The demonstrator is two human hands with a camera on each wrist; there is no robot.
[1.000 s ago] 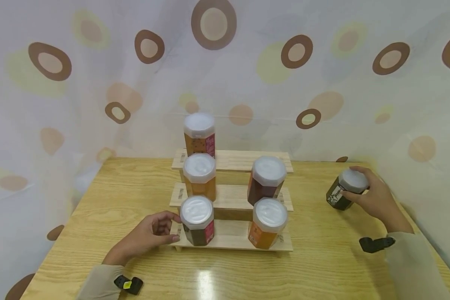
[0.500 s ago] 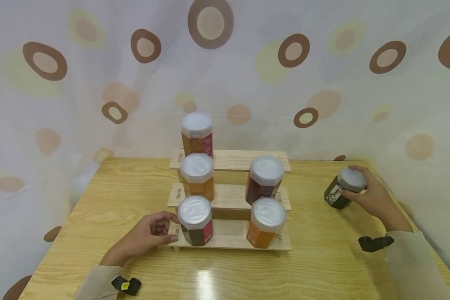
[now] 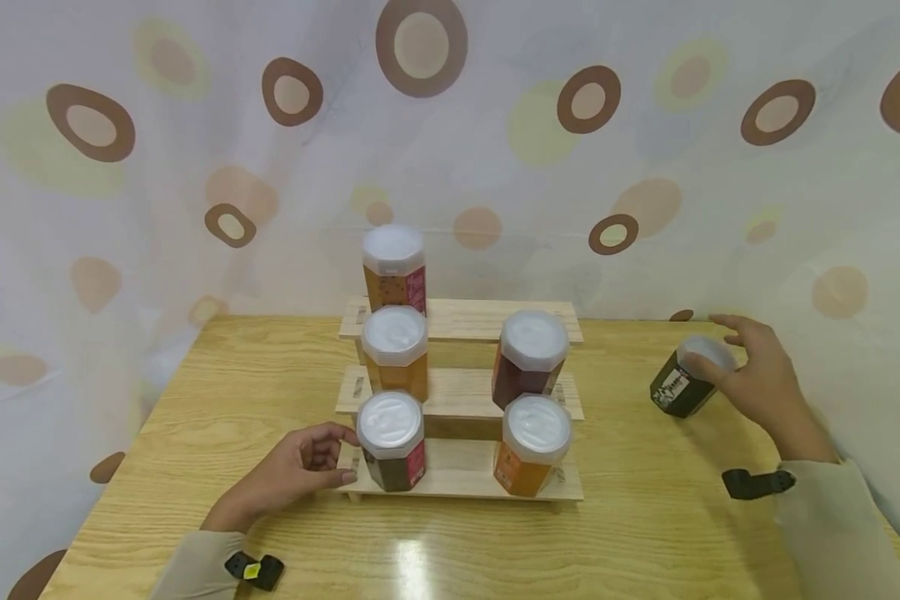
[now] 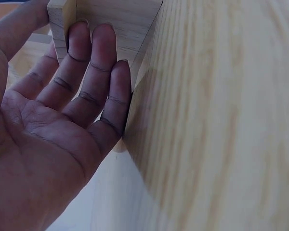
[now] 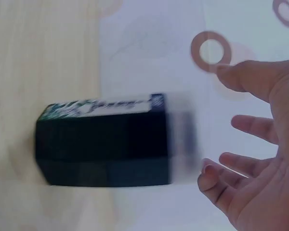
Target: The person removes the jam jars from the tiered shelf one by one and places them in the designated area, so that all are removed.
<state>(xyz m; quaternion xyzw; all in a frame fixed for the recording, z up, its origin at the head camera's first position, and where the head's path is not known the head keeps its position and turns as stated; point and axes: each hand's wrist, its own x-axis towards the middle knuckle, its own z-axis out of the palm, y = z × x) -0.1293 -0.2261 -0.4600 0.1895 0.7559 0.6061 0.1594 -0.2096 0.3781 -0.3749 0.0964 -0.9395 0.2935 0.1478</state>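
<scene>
A dark jar with a whitish lid and a black-and-white label stands on the table to the right. My right hand is beside its lid, fingers spread; in the right wrist view, the hand is off the jar. At the left end of a three-step wooden rack is my left hand, loosely bent. Its fingertips lie right at the rack's wooden end in the left wrist view. Closest to that hand is a dark jar with a pink label on the bottom step.
Also on the rack are an orange jar at bottom right, an amber jar and a dark red jar on the middle step, and a speckled amber jar on top. Behind the wooden table hangs a patterned curtain.
My right hand has let go of the dark jar's lid, spread its fingers and drawn back to the right. The jar stays where it was. My left hand stays at the rack's left end.
</scene>
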